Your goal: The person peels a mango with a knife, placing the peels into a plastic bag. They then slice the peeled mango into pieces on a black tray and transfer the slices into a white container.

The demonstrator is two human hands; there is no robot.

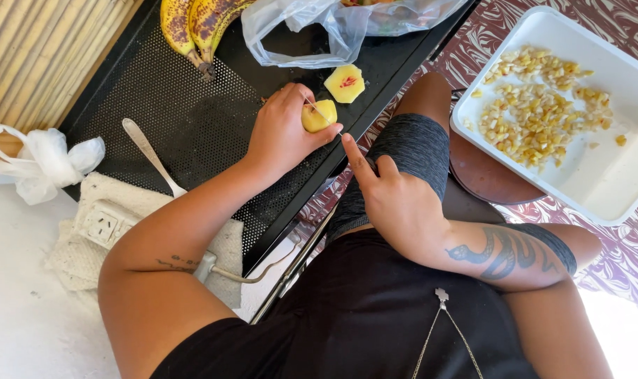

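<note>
A peeled yellow fruit piece (pixel 319 116) sits in the left hand (pixel 280 133), fingers wrapped around it, above the edge of the black perforated metal tabletop (pixel 185 119). The right hand (pixel 396 200) grips a thin-bladed knife (pixel 324 114), forefinger stretched along it, the blade touching the fruit. Just beside lies a cut yellow fruit half with red centre (pixel 345 83). A white rectangular tray (pixel 606 182) of diced yellow fruit stands to the right.

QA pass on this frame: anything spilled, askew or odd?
A few diced fruit bits lie off the main pile, near the white tray's left rim. The bananas are heavily brown-spotted. The tray overhangs a round brown stool.
</note>
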